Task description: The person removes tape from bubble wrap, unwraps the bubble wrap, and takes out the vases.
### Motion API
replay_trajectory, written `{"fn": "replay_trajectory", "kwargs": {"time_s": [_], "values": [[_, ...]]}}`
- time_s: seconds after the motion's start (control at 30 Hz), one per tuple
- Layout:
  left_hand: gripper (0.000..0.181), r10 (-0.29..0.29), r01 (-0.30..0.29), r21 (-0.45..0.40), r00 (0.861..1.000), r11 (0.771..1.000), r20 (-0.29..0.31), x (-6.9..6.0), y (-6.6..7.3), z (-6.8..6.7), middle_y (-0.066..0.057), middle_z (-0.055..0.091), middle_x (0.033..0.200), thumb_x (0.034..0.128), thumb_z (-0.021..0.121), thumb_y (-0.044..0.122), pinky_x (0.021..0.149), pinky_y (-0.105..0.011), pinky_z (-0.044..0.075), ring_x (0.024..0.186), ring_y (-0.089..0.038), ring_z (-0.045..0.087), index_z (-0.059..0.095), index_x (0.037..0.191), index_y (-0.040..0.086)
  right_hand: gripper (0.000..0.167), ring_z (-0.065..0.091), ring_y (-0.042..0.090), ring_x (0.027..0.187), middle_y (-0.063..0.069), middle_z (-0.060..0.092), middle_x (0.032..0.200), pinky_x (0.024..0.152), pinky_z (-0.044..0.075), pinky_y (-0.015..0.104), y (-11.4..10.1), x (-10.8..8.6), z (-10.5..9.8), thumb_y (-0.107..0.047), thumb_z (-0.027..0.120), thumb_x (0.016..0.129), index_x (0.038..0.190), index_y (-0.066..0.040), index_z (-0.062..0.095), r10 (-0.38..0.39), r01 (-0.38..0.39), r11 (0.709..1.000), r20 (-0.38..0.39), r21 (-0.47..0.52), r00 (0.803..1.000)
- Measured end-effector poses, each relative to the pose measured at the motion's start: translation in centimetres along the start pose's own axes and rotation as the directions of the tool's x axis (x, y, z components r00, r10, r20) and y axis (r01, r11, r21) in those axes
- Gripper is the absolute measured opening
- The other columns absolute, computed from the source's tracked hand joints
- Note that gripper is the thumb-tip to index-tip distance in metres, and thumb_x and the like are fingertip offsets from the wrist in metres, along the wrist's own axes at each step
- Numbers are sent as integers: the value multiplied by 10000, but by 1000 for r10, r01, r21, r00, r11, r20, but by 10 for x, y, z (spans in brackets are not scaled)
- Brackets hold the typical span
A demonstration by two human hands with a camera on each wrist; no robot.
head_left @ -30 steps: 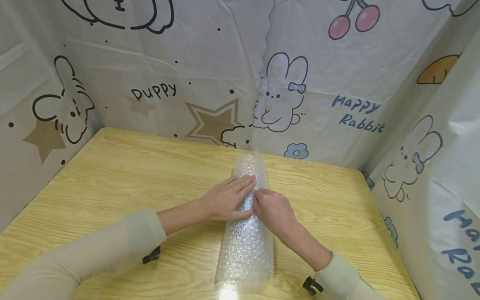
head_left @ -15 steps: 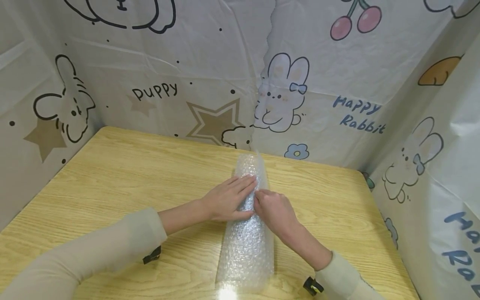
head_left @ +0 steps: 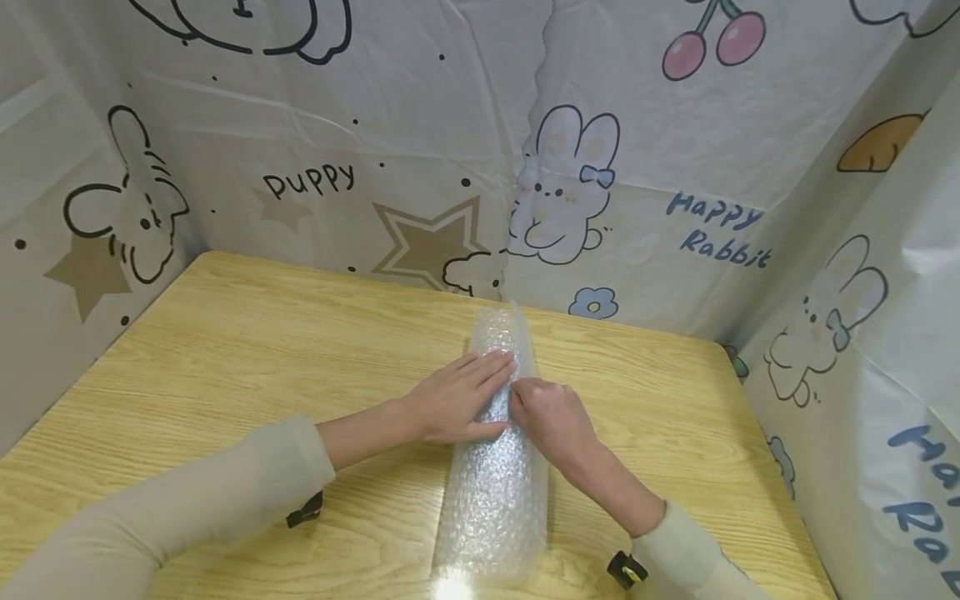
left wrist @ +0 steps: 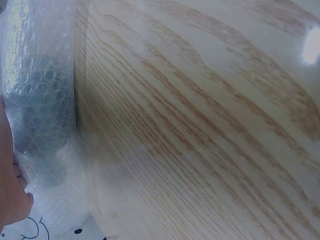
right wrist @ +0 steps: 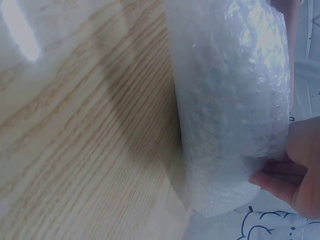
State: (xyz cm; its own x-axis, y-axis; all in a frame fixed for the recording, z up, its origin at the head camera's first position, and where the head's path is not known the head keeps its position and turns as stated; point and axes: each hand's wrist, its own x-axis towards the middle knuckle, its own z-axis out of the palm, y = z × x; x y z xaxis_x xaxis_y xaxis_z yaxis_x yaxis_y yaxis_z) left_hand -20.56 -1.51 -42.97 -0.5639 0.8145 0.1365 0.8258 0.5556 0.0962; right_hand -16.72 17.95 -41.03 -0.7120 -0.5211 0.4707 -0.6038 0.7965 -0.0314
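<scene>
Printed cloth backdrop (head_left: 420,108) on back and sides, wood-grain table (head_left: 262,350) below. Left hand (head_left: 459,402) lies flat, fingers extended and thumb spread apart, palm down on a bubble-wrap bundle (head_left: 491,500); it presses on the top, nothing gripped. Right hand (head_left: 553,418) sits just beside it on the other flank, fingers curled in, tips pinching the wrap at the surface; right wrist view shows thumb and finger close together there. Bundle is long, clear and shiny, lying on the table under both hands, one end close to the back edge, the other toward the person. Contents can't be made out through the bubbles. Outward from the hands: pale left sleeve (head_left: 225,479) and right sleeve (head_left: 686,546), a small black device (head_left: 304,510) below the left cuff, another black device (head_left: 626,571) at the right cuff. Bright glare on the table by the bundle's near end. Backdrop prints: brown star (head_left: 431,242), rabbit (head_left: 562,200), blue flower (head_left: 593,303), pink cherries (head_left: 712,50), "PUPPY" lettering (head_left: 309,181) left of the rabbit.
</scene>
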Motion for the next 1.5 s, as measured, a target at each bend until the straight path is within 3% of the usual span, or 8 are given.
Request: {"fn": "replay_trajectory", "kwargs": {"time_s": [0.37,0.63,0.77,0.93,1.07,1.17,1.3,1.5], "values": [[846,4,-4,18,1000,1000,0,2,0,1,-150,172,1638,1001,396,598,1214,-410,124,1503,-282,146,214,1574,3,306,362,40,478,-44,486,550,411,335,162,4,3,-1,73,685,790,604,-117,534,38,-37,998,-28,57,999],[843,15,-15,23,1000,1000,1,3,0,1,-156,187,1633,999,419,593,1213,-418,134,1500,-285,160,231,1570,1,63,464,60,493,52,658,641,449,429,156,7,3,-3,61,708,798,780,4,729,86,-85,995,-8,56,996],[840,15,-15,30,1000,999,13,3,0,0,-156,176,1635,1004,413,587,1214,-417,124,1501,-285,151,222,1570,-3,60,527,80,530,101,711,728,490,487,178,9,4,-4,42,735,794,849,23,750,99,-98,994,-1,50,995],[841,13,-13,20,1000,1000,4,2,0,-1,-164,180,1632,1000,425,579,1214,-422,128,1499,-294,159,226,1567,-10,38,588,120,563,88,702,739,516,526,217,9,6,-4,17,722,801,839,17,724,121,-122,991,30,62,992],[851,8,-8,11,1000,1000,12,2,0,-2,-166,176,1633,993,426,583,1213,-428,127,1500,-295,155,224,1567,-11,170,648,152,600,128,720,815,514,527,224,8,8,-3,-38,710,826,966,57,719,178,-183,979,66,85,982],[865,0,0,7,1000,1000,20,1,1,-1,-163,170,1636,988,409,602,1213,-428,125,1502,-289,147,218,1570,-9,256,582,106,545,129,720,820,474,479,201,7,10,-3,-69,692,840,1045,82,713,196,-203,976,88,80,977],[866,-3,2,13,1000,1000,25,0,1,0,-163,165,1637,992,399,603,1213,-425,128,1503,-288,142,211,1570,-13,155,458,70,497,80,684,718,436,422,188,6,12,-3,-37,658,879,972,56,740,192,-200,978,115,60,975],[847,-2,2,21,1000,1000,10,-1,1,1,-162,179,1634,1000,408,587,1214,-412,130,1501,-288,154,225,1566,-15,130,557,75,580,119,739,838,530,521,212,6,14,-3,-3,673,912,1002,33,760,227,-240,969,162,65,960]]}}
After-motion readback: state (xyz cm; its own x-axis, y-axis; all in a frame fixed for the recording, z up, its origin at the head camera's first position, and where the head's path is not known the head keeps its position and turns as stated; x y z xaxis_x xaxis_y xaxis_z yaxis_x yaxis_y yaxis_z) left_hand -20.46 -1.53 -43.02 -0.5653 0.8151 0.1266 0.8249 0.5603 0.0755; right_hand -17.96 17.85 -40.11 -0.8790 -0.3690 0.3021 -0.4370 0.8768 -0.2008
